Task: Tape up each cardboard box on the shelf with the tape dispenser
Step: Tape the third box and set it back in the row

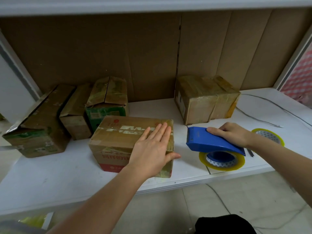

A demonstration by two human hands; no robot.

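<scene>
Five cardboard boxes are seen on the white shelf (50, 176), which runs across the middle of the frame in front of a brown cardboard backing (101, 53). Nearest the camera, just left of centre, the front box (116, 141) stands with torn tape remnants along its top. The left hand (152, 149) is laid flat on the right part of its lid, the fingers straight and held close together, the thumb stretched out past the box's right edge.

At the left of the frame three boxes are lined up side by side: a long box (38, 130) with a raised flap at its near end, a narrow box (76, 114) beside it, and a green-printed box (108, 100) whose top flaps are split along the seam. At centre right, a taped box (207, 98) stands against the backing, well apart from the others.

To the right of the front box, the blue tape dispenser (211, 142) is held by the right hand (231, 134), the fingers curled over its top. Its toothed edge is pointed toward the front box but is not touching it, and its roll of clear yellowish tape rests on the shelf. A spare tape roll (270, 135) lies partly hidden behind the right wrist. A thin grey cable (273, 102) trails along the shelf at the right.
</scene>
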